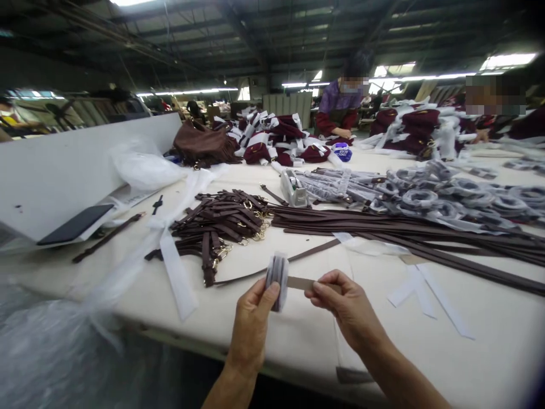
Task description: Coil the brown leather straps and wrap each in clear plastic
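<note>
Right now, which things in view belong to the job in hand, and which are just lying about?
Belong to the job, as it seems:
bundle, in the left hand
brown strip, in the right hand
probably the long straps and wrapped coils

Apparently just lying about:
brown bag
black panel
clear plastic

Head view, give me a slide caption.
Left hand holds a wrapped bundle, right hand a brown strip, over a table strewn with dark straps.
</note>
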A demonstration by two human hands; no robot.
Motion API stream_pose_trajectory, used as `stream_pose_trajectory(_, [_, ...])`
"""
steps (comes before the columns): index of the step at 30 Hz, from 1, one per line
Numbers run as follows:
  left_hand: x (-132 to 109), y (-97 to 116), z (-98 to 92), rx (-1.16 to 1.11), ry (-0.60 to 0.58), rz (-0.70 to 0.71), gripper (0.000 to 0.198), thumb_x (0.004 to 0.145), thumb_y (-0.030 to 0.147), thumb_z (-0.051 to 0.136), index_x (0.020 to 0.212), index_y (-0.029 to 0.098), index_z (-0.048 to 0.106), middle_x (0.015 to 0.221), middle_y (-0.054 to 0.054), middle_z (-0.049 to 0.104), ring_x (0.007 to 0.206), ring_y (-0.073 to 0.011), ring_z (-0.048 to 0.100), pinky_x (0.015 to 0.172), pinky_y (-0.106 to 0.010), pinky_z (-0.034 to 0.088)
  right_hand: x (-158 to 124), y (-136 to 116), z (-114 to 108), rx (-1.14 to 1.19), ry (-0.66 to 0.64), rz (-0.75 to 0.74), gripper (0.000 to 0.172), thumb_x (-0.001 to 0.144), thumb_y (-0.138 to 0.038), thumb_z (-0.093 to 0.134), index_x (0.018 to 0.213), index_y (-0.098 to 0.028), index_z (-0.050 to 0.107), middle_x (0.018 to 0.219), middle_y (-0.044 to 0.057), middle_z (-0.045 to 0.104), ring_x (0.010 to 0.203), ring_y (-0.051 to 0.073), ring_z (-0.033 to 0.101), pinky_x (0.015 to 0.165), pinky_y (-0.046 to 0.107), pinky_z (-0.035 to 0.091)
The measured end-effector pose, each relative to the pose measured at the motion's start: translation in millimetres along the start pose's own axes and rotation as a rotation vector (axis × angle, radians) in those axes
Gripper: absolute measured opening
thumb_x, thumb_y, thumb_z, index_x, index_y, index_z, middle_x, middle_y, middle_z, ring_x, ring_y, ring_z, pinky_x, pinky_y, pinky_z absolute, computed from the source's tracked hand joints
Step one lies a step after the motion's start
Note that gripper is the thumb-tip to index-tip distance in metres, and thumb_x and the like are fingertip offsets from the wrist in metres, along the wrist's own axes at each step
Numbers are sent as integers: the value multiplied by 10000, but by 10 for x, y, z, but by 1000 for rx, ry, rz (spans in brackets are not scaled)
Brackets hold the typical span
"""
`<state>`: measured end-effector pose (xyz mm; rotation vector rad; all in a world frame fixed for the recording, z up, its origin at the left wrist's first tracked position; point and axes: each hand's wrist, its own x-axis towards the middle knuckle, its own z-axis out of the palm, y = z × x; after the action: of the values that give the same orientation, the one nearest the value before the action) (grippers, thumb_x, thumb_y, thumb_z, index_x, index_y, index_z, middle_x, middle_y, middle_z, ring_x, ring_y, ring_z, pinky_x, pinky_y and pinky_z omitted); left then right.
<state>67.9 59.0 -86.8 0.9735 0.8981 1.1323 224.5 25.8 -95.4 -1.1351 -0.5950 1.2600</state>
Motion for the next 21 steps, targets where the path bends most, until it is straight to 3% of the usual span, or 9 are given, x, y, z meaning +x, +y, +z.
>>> stream_pose_trajectory(8, [-87,93,-95,-73,30,11,341,805,291,608,1129,188,618,1030,-35,663,1078,-202,517,958,-308,349,-15,56,89,20,5,-5,325,638,-301,778,741,-150,510,635,14,681,635,127,660,593,199,519])
stream_pose_trajectory(15, [-138,65,-15,111,-67,23,316,829,312,568,1107,176,631,927,-32,665,872,-163,547,807,-264,409,-62,127,256,66,-90,8,294,669,-292,755,738,-156,504,653,-8,650,635,115,640,616,213,514])
stream_pose_trajectory(19, [-151,110,-39,367,-69,77,304,831,336,555,1080,182,636,868,-34,656,785,-159,542,699,-248,423,-166,107,244,-165,-141,-148,191,782,-302,641,896,-192,535,684,-34,574,582,96,592,542,209,495])
stream_pose_trajectory(21, [-154,136,-64,496,-59,140,268,825,325,559,1032,182,649,884,-41,655,800,-173,555,710,-258,430,-226,102,166,-402,-262,-283,143,812,-250,598,945,-211,562,754,-15,572,640,105,590,577,214,499])
